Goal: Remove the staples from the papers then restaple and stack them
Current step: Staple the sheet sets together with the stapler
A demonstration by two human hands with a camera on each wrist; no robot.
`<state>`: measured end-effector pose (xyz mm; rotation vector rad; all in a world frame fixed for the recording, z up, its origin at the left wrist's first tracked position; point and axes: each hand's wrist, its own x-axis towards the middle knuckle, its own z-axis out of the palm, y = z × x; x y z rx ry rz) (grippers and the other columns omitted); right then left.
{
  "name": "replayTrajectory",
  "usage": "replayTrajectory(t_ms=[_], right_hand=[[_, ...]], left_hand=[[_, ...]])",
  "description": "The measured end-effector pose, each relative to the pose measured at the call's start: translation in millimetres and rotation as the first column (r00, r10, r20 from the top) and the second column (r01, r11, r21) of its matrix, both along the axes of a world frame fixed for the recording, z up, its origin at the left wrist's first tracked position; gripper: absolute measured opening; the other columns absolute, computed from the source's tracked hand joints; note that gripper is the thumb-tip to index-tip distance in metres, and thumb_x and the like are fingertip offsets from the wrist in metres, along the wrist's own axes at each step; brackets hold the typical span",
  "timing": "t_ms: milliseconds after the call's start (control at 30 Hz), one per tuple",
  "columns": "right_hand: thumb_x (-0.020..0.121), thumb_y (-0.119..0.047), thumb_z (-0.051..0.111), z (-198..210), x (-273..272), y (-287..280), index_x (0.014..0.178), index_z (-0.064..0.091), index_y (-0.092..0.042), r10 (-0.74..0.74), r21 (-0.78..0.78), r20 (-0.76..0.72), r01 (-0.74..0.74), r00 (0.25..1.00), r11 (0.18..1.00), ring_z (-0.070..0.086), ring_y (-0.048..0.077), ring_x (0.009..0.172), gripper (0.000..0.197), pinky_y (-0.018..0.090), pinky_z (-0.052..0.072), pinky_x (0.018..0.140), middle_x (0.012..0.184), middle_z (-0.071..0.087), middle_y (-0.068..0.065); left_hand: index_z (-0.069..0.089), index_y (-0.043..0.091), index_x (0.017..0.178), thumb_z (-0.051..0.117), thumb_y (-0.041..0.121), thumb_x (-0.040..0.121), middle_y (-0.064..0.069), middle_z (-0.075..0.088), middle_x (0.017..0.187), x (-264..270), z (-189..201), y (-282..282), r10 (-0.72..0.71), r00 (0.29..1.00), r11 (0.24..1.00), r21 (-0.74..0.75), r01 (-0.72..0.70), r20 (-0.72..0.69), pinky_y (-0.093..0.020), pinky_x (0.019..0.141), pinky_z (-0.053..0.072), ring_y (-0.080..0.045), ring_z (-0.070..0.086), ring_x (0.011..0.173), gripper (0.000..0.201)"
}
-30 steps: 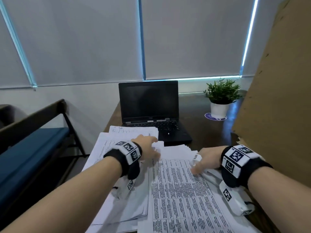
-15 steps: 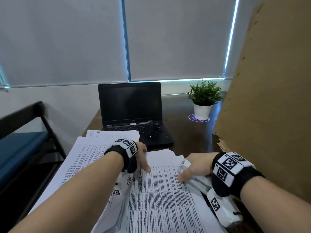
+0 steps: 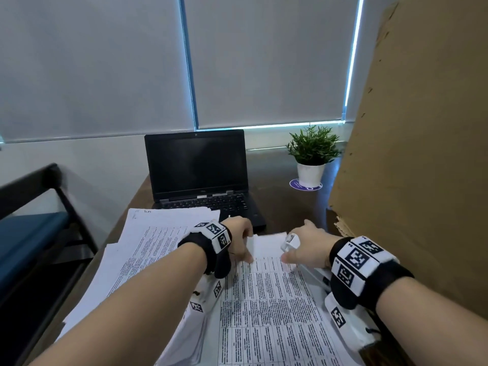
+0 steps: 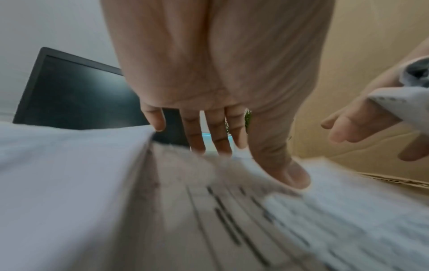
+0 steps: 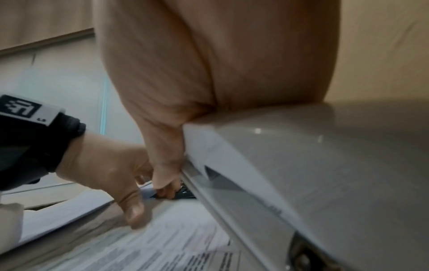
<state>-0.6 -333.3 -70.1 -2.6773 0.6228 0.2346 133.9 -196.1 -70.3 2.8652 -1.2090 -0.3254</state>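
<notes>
**Both hands at the top edge of the printed papers**

A tall cardboard sheet point(image 3: 422, 154) stands at the right of the dark surface point(image 3: 285, 207). An open laptop point(image 3: 196, 170) sits at the back, a potted plant point(image 3: 313, 154) to its right. The papers point(image 3: 264, 299) lie spread in overlapping piles in front of the laptop. The left hand point(image 3: 239, 240) presses its thumb and straight fingers on the top sheet. The right hand point(image 3: 307, 247) grips a white stapler point(image 3: 290, 240) just above the papers.
</notes>
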Motion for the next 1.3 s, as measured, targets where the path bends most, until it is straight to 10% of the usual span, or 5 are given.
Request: replayTrajectory(t_ms=[300,500,767,933,1300], right_hand=[[0.085,-0.041,0.071,25,-9,49,0.107,0.060,-0.028,0.284,-0.043,0.001,-0.283,0.959,0.958,0.057,0.017,0.101,0.029,0.034,0.047,0.089,0.108,0.056,-0.008],[0.086,-0.041,0.070,21,-10,85,0.135,0.052,-0.019,0.381,-0.182,-0.221,-0.422,0.898,0.888,0.053,0.020,0.120,0.057,0.034,0.044,0.097,0.136,0.054,-0.001],[0.084,-0.045,0.069,21,-19,85,0.137,0.050,-0.022,0.358,-0.196,-0.245,-0.408,0.901,0.892,0.050,0.020,0.125,0.060,0.039,0.041,0.104,0.141,0.051,-0.003],[0.087,-0.043,0.068,22,-18,78,0.134,0.053,-0.026,0.378,-0.159,-0.269,-0.428,0.886,0.890,0.053,0.018,0.119,0.053,0.030,0.041,0.088,0.136,0.054,-0.003],[0.085,-0.044,0.070,18,-16,73,0.138,0.049,-0.032,0.390,-0.177,-0.288,-0.449,0.875,0.876,0.047,0.018,0.126,0.059,0.034,0.039,0.100,0.141,0.048,-0.006]], left_hand=[[0.029,0.044,0.143,0.068,0.070,0.070,-0.001,0.010,0.160,3,-1,84,0.103,0.993,0.972,0.206,-0.112,0.058,-0.056,0.109,0.028,-0.033,0.015,0.143,0.086],[0.014,0.047,0.147,0.071,0.050,0.075,0.000,0.025,0.155,-7,-14,119,0.210,0.965,0.975,0.110,-0.195,-0.154,-0.045,0.102,0.046,-0.030,0.048,0.126,0.092],[0.015,0.039,0.152,0.067,0.031,0.085,-0.005,0.039,0.150,6,-15,127,0.256,0.931,0.965,0.006,-0.263,-0.261,-0.038,0.099,0.047,-0.028,0.052,0.122,0.085],[0.019,0.034,0.153,0.066,0.028,0.084,-0.005,0.037,0.152,18,-13,121,0.261,0.947,0.965,0.020,-0.262,-0.187,-0.039,0.102,0.046,-0.028,0.048,0.128,0.083],[0.046,0.030,0.141,0.057,0.016,0.092,0.006,0.049,0.141,17,-16,120,0.083,0.994,0.913,-0.393,-0.105,-0.073,-0.025,0.097,0.039,-0.018,0.049,0.125,0.053]])
